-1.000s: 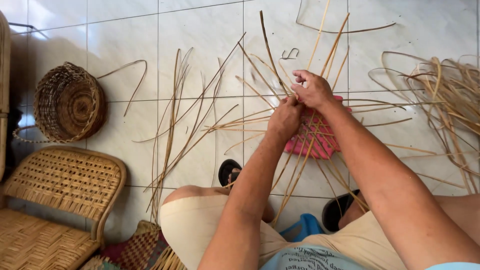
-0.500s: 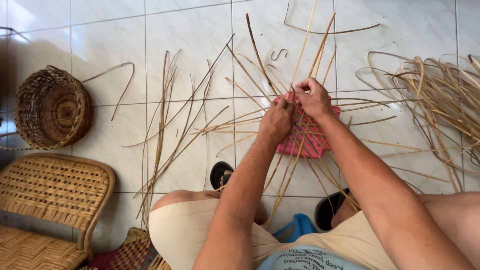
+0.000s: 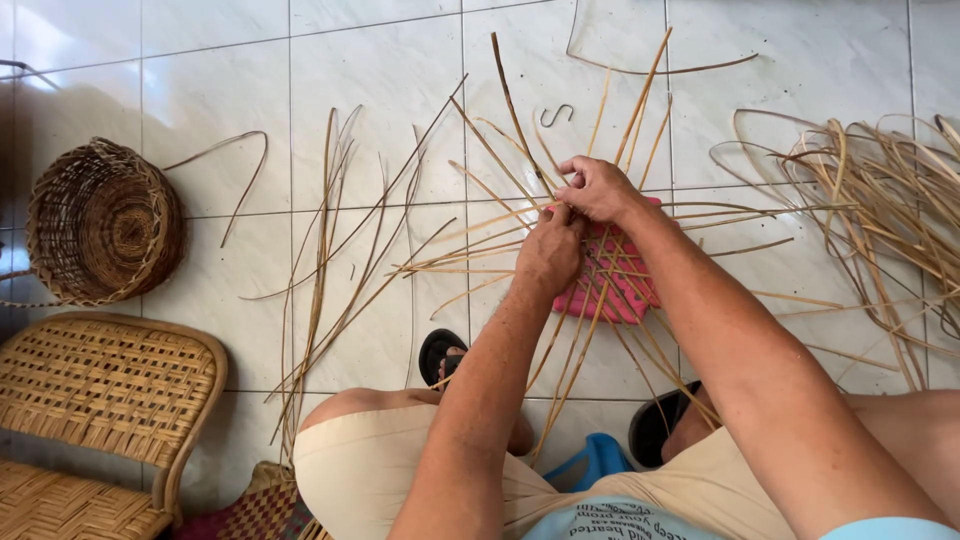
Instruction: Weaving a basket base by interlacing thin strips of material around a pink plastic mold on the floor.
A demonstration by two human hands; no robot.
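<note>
My left hand (image 3: 552, 250) and my right hand (image 3: 598, 188) meet over a pink slatted board (image 3: 620, 290) on the tiled floor. Both pinch thin rattan strips (image 3: 520, 235) that cross over the board and fan outward. The fingers of both hands are closed on the strips where they cross. My arms hide much of the board. My knees and two dark sandals (image 3: 440, 355) frame the work from below.
A round woven basket (image 3: 105, 225) lies at the left. A woven rattan chair (image 3: 95, 385) stands at the lower left. A loose heap of rattan (image 3: 880, 210) lies at the right. A small metal S-hook (image 3: 556, 115) sits on the tiles beyond my hands.
The view has shifted slightly. My hands stay on the crossing strips, working them closer together over the pink board.
</note>
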